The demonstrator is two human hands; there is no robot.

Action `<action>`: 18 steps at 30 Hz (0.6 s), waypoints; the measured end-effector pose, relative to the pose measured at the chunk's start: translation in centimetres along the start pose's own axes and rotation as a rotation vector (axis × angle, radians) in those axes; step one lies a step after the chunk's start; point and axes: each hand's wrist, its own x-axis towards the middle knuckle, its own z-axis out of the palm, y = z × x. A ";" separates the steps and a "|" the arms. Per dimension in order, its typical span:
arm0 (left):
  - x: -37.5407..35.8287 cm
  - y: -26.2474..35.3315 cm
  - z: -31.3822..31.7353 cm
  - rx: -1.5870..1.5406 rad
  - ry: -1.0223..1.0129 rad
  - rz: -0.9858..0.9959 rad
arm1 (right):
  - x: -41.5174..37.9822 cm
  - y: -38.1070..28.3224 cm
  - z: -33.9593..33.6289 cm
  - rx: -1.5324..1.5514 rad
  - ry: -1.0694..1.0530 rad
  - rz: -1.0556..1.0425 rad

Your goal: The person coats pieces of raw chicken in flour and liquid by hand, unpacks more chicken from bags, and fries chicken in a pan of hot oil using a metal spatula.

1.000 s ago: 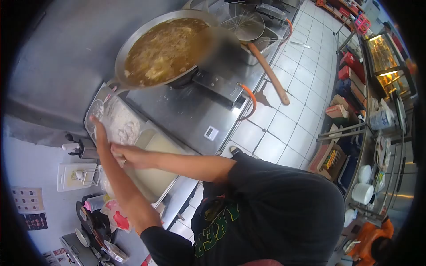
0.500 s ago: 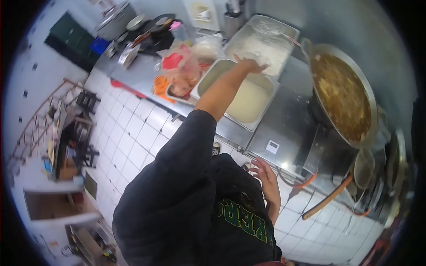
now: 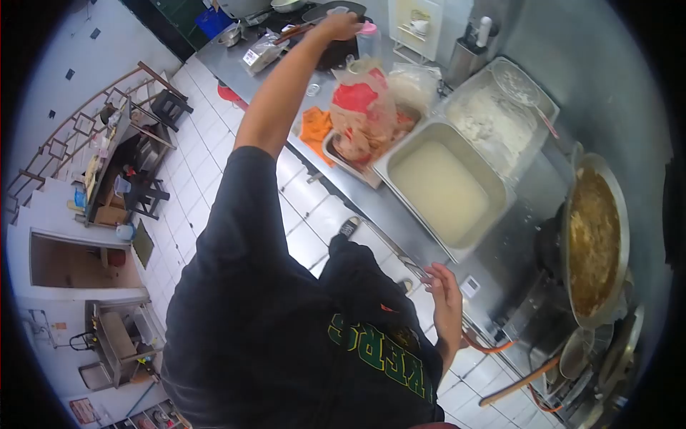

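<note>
My left hand [image 3: 339,27] is stretched far to the back left, over the dark pans and beside a container with a pink lid [image 3: 368,30]; its finger pose is unclear. Near the counter's front edge, my right hand [image 3: 447,304] hangs open and empty, fingers slightly bent. A metal pan of pale liquid [image 3: 443,189] stands between a tray of white flour [image 3: 493,121] and a smaller tray with red-stained contents, on which a plastic bag [image 3: 363,104] lies. A wire strainer [image 3: 516,82] rests on the flour tray.
A large wok of bubbling brown oil [image 3: 594,239] sits at the right. Strainers, a wooden handle [image 3: 522,381] and orange hoses are below it. An orange cloth [image 3: 314,132], a small scale [image 3: 469,287] and a knife holder [image 3: 467,57] are on the counter.
My left hand has left the area over the flour tray and moved left to the dark pans. The view has shifted, so the trays appear farther right and lower. My right hand remains open.
</note>
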 end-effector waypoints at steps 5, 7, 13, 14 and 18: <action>2.9 -20.2 3.3 0.108 -0.125 -0.428 | 5.6 -2.5 8.9 0.042 0.138 -0.003; 4.4 -25.5 4.8 0.056 -0.194 -0.469 | 7.9 -3.6 13.2 0.074 0.188 0.003; 8.2 -31.1 10.8 0.070 -0.124 -0.534 | 12.5 -7.3 21.4 0.031 0.253 0.040; 8.7 -30.9 11.0 0.077 -0.117 -0.523 | 13.1 -7.2 21.9 0.011 0.266 0.039; 10.2 -32.1 12.8 0.229 -0.154 -0.341 | 16.1 -8.7 24.3 -0.033 0.228 0.026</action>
